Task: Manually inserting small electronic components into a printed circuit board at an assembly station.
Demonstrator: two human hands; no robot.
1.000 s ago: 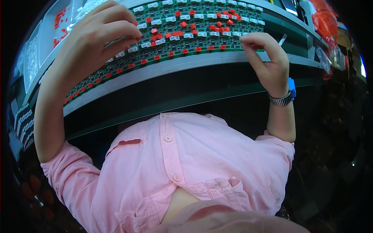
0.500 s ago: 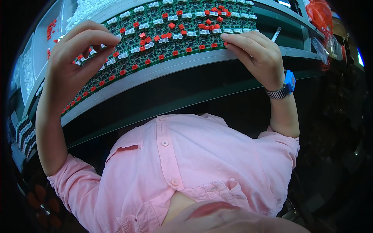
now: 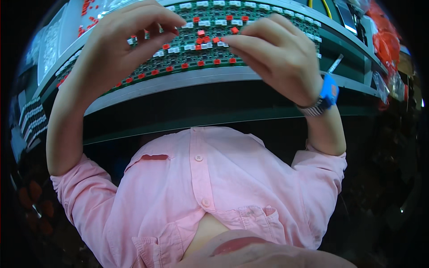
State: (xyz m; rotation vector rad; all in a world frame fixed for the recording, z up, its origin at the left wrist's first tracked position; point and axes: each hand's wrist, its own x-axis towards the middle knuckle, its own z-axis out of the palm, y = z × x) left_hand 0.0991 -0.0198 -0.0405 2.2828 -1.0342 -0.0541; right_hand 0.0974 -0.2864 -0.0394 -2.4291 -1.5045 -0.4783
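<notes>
My left hand point(image 3: 120, 44) is over the left part of a panel of green circuit boards point(image 3: 192, 56). Its thumb and fingers draw together at the tips. A speck of red shows there, too small to name. Thumb and forefinger of my right hand point(image 3: 279, 58) are pinched at the edge of a loose cluster of small red connectors point(image 3: 205, 39); whatever is between them is hidden. Rows of white connectors point(image 3: 221, 22) run across the boards. More red connectors point(image 3: 184, 66) line the panel's near edge. A watch with a blue case point(image 3: 330, 90) is on my right wrist.
A metal rail point(image 3: 178, 83) borders the panel's near side. Clear trays point(image 3: 50, 40) of white parts stand at the left, with red pieces point(image 3: 88, 20) beside them. Stacked boards point(image 3: 32, 120) are at far left. Red plastic bags point(image 3: 385, 42) and a pen-like stick point(image 3: 335, 63) are at right.
My left hand has moved right and farther away over the boards. My right hand has moved left from the panel's near edge to the loose red connectors. The view has shifted slightly.
</notes>
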